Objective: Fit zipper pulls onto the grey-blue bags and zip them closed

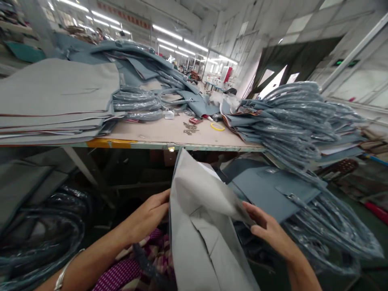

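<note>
A light grey bag panel (pixel 201 210) stands upright and folded in front of me, with a slit and a flap across its inner face. My left hand (pixel 156 212) grips its left edge, the fingertips hidden behind the material. On the opposite side, my right hand (pixel 265 224) pinches the panel's right edge between thumb and fingers, where the sheet curls over. Just right of it lies a blue-grey bag (pixel 273 188) with plastic-wrapped handles (pixel 330 218).
The worktable (pixel 145 133) holds a stack of grey panels (pixel 60 93) at left and a pile of bags with wrapped handles (pixel 291 117) at right. Between them lie small metal pieces (pixel 190 128), a red box (pixel 195 120) and a yellow ring (pixel 217 127). More wrapped handles (pixel 45 238) are low left.
</note>
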`<act>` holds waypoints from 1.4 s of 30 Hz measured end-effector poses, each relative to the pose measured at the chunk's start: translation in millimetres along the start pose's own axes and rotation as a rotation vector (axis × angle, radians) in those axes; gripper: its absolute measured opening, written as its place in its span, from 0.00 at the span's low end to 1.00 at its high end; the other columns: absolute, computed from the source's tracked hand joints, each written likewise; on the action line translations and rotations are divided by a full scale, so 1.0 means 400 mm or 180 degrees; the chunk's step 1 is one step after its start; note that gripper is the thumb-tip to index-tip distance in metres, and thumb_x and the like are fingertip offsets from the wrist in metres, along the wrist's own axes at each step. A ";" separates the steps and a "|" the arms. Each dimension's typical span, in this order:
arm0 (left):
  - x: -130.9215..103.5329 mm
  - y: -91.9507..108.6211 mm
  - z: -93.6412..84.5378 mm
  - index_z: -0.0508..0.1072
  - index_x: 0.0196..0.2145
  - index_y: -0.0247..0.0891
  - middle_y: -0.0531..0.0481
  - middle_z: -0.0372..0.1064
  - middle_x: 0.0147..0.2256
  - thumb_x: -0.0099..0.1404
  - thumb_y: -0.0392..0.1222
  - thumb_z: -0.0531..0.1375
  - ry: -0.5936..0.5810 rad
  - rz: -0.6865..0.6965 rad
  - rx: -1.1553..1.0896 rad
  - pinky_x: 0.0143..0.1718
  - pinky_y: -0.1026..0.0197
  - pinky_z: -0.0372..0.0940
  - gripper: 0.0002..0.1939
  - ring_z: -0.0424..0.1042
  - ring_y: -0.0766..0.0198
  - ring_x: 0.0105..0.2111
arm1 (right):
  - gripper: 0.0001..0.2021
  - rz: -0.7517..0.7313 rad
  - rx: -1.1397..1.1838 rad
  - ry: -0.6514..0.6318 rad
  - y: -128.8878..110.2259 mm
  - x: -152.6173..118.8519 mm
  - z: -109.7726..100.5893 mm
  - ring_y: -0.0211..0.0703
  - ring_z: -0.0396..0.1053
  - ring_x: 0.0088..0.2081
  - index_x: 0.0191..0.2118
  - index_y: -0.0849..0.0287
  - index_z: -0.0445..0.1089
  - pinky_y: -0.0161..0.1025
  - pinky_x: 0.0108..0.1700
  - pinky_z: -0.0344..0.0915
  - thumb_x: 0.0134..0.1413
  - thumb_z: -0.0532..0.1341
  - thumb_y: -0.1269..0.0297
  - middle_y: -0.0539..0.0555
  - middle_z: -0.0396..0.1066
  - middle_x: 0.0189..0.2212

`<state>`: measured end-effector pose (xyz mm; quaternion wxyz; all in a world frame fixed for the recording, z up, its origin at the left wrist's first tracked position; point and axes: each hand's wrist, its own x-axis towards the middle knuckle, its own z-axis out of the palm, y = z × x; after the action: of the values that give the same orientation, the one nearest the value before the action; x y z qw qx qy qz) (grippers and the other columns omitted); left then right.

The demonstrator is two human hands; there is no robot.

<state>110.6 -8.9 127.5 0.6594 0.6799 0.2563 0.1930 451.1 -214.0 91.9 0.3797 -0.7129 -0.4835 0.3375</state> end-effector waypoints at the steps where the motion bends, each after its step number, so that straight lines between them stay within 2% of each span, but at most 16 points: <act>1: 0.004 0.000 0.000 0.78 0.42 0.37 0.50 0.75 0.38 0.65 0.42 0.54 -0.0012 -0.0037 -0.0014 0.51 0.58 0.65 0.15 0.71 0.54 0.44 | 0.40 0.0046 -0.0025 0.0066 0.023 0.006 0.013 0.58 0.60 0.62 0.65 0.60 0.60 0.53 0.65 0.57 0.50 0.67 0.45 0.63 0.61 0.61; 3: 0.009 -0.002 0.004 0.79 0.39 0.37 0.49 0.75 0.37 0.62 0.42 0.55 0.0120 -0.0085 -0.0010 0.51 0.57 0.66 0.15 0.70 0.52 0.46 | 0.41 0.0155 -0.0179 0.0363 0.059 0.034 0.028 0.56 0.59 0.62 0.66 0.60 0.58 0.51 0.66 0.55 0.51 0.66 0.46 0.61 0.60 0.62; 6: 0.008 -0.011 0.018 0.80 0.34 0.39 0.48 0.75 0.34 0.62 0.49 0.55 0.0532 0.0145 0.0069 0.55 0.55 0.65 0.16 0.69 0.50 0.48 | 0.37 0.0268 -0.0294 0.0701 0.094 0.098 0.029 0.59 0.60 0.61 0.62 0.61 0.64 0.53 0.67 0.52 0.50 0.66 0.46 0.60 0.64 0.59; 9: 0.004 -0.017 0.032 0.80 0.39 0.37 0.45 0.75 0.34 0.67 0.63 0.50 0.0511 0.0193 -0.0099 0.55 0.53 0.65 0.29 0.69 0.49 0.46 | 0.32 0.0385 -0.0154 0.0809 0.117 0.159 0.024 0.63 0.64 0.58 0.52 0.61 0.74 0.53 0.63 0.57 0.44 0.67 0.44 0.59 0.71 0.52; 11: 0.002 -0.014 0.039 0.78 0.43 0.34 0.44 0.74 0.35 0.65 0.72 0.46 0.0375 0.0114 -0.0258 0.51 0.53 0.67 0.39 0.69 0.49 0.44 | 0.28 0.0486 0.0002 0.0900 0.128 0.191 0.020 0.63 0.69 0.52 0.44 0.61 0.78 0.50 0.56 0.67 0.42 0.67 0.43 0.60 0.74 0.48; 13: -0.001 -0.007 0.042 0.77 0.45 0.33 0.43 0.74 0.36 0.59 0.79 0.47 0.0266 0.0157 -0.0281 0.48 0.54 0.68 0.46 0.69 0.49 0.43 | 0.28 0.0616 0.0169 0.1124 0.139 0.219 0.012 0.61 0.74 0.43 0.39 0.62 0.78 0.47 0.42 0.73 0.42 0.66 0.40 0.61 0.77 0.41; 16: -0.011 -0.002 0.045 0.76 0.47 0.34 0.43 0.73 0.41 0.55 0.81 0.49 0.0202 0.0253 -0.0073 0.46 0.56 0.68 0.47 0.68 0.48 0.43 | 0.29 0.0832 0.0309 0.1678 0.153 0.269 -0.017 0.57 0.74 0.28 0.36 0.61 0.72 0.45 0.27 0.71 0.40 0.63 0.37 0.60 0.76 0.28; 20: -0.022 -0.013 0.046 0.75 0.49 0.35 0.41 0.70 0.46 0.63 0.75 0.45 0.0395 0.0231 0.0364 0.53 0.53 0.63 0.42 0.65 0.47 0.47 | 0.25 0.0978 0.0022 0.2150 0.154 0.353 -0.067 0.53 0.72 0.29 0.38 0.62 0.69 0.43 0.28 0.69 0.45 0.61 0.43 0.58 0.74 0.29; 25: -0.022 -0.014 0.045 0.77 0.40 0.35 0.44 0.69 0.36 0.66 0.72 0.39 -0.0064 0.0160 0.0377 0.42 0.58 0.66 0.41 0.65 0.55 0.36 | 0.11 0.0924 -0.0897 0.1834 0.122 0.442 -0.059 0.47 0.71 0.40 0.40 0.64 0.72 0.46 0.46 0.67 0.62 0.60 0.59 0.55 0.73 0.35; 27: -0.026 -0.011 0.043 0.77 0.40 0.34 0.44 0.69 0.37 0.66 0.72 0.40 -0.0092 0.0185 0.0565 0.43 0.58 0.65 0.41 0.65 0.55 0.37 | 0.08 0.0831 -0.1244 0.1484 0.108 0.460 -0.027 0.46 0.71 0.40 0.37 0.64 0.72 0.47 0.48 0.67 0.63 0.61 0.63 0.54 0.73 0.34; 30: -0.038 -0.007 0.040 0.75 0.46 0.34 0.42 0.69 0.43 0.66 0.71 0.42 -0.0124 0.0183 0.0632 0.45 0.58 0.65 0.39 0.66 0.54 0.40 | 0.04 0.0596 -0.1711 0.0995 0.084 0.465 0.016 0.47 0.72 0.39 0.36 0.63 0.74 0.50 0.50 0.66 0.57 0.65 0.68 0.53 0.73 0.33; 34: -0.051 0.005 0.038 0.75 0.46 0.35 0.42 0.70 0.41 0.67 0.67 0.45 -0.0098 0.0222 0.0472 0.42 0.60 0.66 0.35 0.68 0.55 0.39 | 0.10 0.0190 -0.2083 0.1024 -0.002 0.443 0.015 0.60 0.71 0.44 0.40 0.67 0.75 0.60 0.53 0.61 0.53 0.60 0.70 0.65 0.74 0.39; 36: -0.053 0.019 0.036 0.76 0.41 0.36 0.44 0.71 0.38 0.67 0.67 0.47 0.0052 0.0189 0.0499 0.41 0.60 0.66 0.32 0.68 0.56 0.38 | 0.15 -0.0073 -0.2066 0.1159 -0.087 0.424 0.011 0.64 0.70 0.46 0.42 0.67 0.75 0.60 0.54 0.61 0.55 0.57 0.64 0.67 0.74 0.42; 38: -0.050 0.034 0.034 0.77 0.36 0.38 0.47 0.72 0.36 0.65 0.68 0.49 0.0074 0.0155 0.0462 0.40 0.61 0.66 0.31 0.68 0.56 0.37 | 0.19 -0.0391 -0.1906 0.1169 -0.197 0.398 0.027 0.59 0.71 0.47 0.46 0.62 0.74 0.55 0.54 0.63 0.59 0.55 0.55 0.62 0.74 0.44; 40: -0.037 0.040 0.037 0.77 0.33 0.39 0.48 0.72 0.33 0.64 0.70 0.49 -0.0012 0.0153 0.0391 0.38 0.62 0.66 0.32 0.68 0.57 0.35 | 0.22 -0.0809 -0.1590 0.0830 -0.316 0.373 0.074 0.51 0.71 0.48 0.49 0.54 0.73 0.46 0.55 0.65 0.61 0.54 0.44 0.53 0.74 0.47; 42: -0.018 0.030 0.052 0.77 0.33 0.39 0.48 0.72 0.32 0.64 0.71 0.48 -0.0095 0.0268 0.0285 0.35 0.63 0.66 0.33 0.69 0.58 0.33 | 0.26 -0.1370 -0.0796 -0.0095 -0.419 0.353 0.140 0.51 0.68 0.54 0.57 0.54 0.68 0.46 0.57 0.65 0.61 0.57 0.42 0.55 0.70 0.53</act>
<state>118.4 -29.6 138.7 0.6233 0.7217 0.2261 0.1987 374.1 -27.5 194.0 0.3445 -0.6298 -0.6677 0.1969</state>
